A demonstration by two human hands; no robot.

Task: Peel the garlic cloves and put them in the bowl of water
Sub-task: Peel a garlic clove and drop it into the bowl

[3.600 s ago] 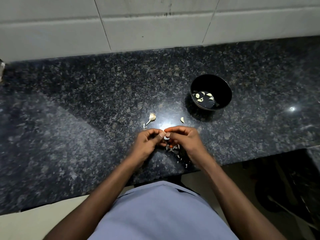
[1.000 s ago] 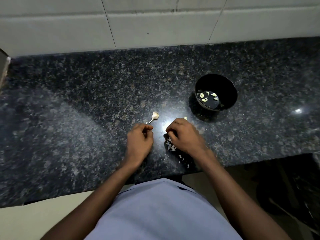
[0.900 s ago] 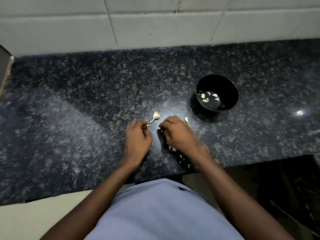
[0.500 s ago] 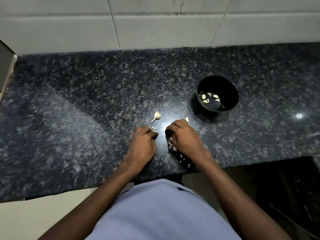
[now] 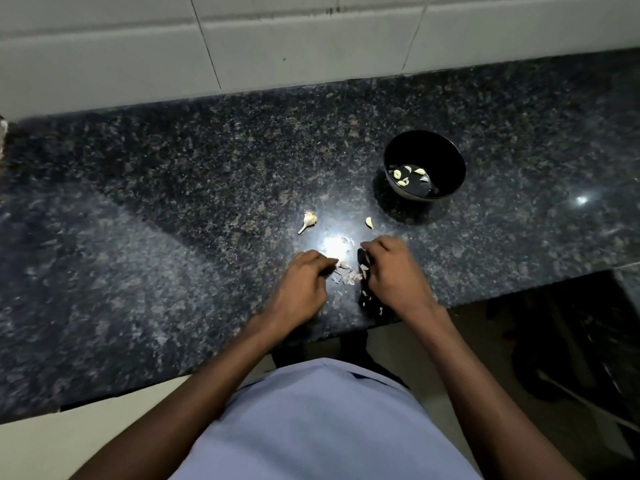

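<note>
Both hands, left (image 5: 300,287) and right (image 5: 394,271), rest curled beside garlic skins (image 5: 344,273); grasp cannot be told.

Dim scene; an overhead light glares off the polished counter (image 5: 339,244), edges bow outward, both hands slightly blurred.

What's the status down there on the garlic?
Left hand and right hand curled over the peel scraps. One loose clove near the black bowl. Nothing blocking.
</note>
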